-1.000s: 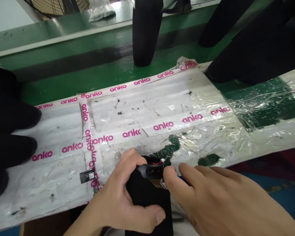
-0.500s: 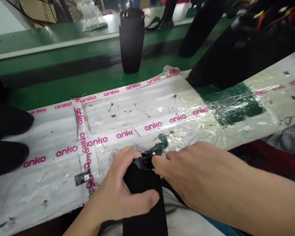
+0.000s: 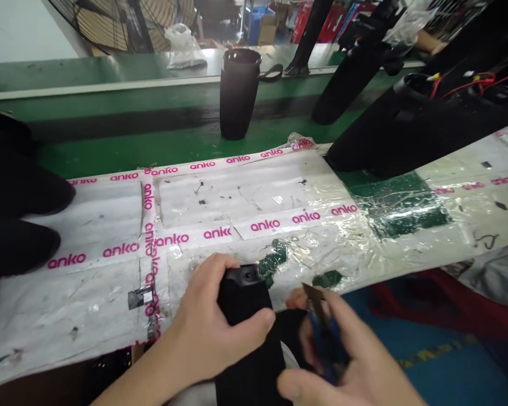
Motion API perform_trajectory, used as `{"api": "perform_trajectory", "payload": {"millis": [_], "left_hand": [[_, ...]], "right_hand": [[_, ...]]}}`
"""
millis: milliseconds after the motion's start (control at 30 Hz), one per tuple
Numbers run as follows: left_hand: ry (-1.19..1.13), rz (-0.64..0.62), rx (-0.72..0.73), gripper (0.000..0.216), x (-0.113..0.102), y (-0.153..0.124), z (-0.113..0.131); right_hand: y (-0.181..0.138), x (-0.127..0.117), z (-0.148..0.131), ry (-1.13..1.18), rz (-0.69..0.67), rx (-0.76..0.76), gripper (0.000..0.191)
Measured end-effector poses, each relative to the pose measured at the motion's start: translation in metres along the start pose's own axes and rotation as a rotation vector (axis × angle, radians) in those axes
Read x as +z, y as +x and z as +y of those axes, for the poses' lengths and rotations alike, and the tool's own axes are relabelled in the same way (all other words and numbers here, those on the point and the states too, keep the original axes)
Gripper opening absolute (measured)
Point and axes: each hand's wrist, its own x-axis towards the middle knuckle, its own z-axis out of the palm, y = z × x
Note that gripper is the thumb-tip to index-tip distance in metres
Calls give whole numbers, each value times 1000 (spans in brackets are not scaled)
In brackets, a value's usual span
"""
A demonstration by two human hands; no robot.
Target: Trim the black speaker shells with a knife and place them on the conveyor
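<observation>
My left hand (image 3: 214, 321) is wrapped around a long black fabric-covered body (image 3: 249, 349) close to me, its thumb across the front. The upper end of this body is a smooth black plastic cap (image 3: 243, 274) with a small hole. To its right, my right hand (image 3: 355, 361) is closed on blue-handled pliers (image 3: 324, 332), their metal jaws pointing up and slightly left. Motion blurs the pliers, so I cannot tell whether their jaws are apart. A gap separates the pliers from the cap.
A taped white cover (image 3: 232, 192) lies over the green bench. One black sleeve-like tube (image 3: 239, 96) with a strap stands behind it. Another black tube (image 3: 389, 124) with red wires leans at the right. Dark rounded pieces (image 3: 29, 192) lie left, and a fan (image 3: 101, 25) stands behind.
My right hand has moved away from the cap, down and right, and the blue-handled pliers now show in it. My left hand keeps its hold. The camera view has tilted up slightly.
</observation>
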Motion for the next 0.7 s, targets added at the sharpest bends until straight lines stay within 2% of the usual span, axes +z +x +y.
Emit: {"api": "perform_trajectory", "payload": {"millis": [100,200,300,467,700], "left_hand": [[161,-50,62,37,7,9,19],[124,-189,153,62,0,16,17],[-63,-262,76,88,-11,18,0],[-289,-293,-16,79,-9,17,-19],[-388,-240,-90,81,11,16,-14]], "right_hand": [[0,40,-7,409,29,194,82],[-4,46,-3,635,98,371,77],[-10,36,9,678,142,431,66],[-17,29,26,726,139,468,64],[-24,31,26,658,171,448,53]]}}
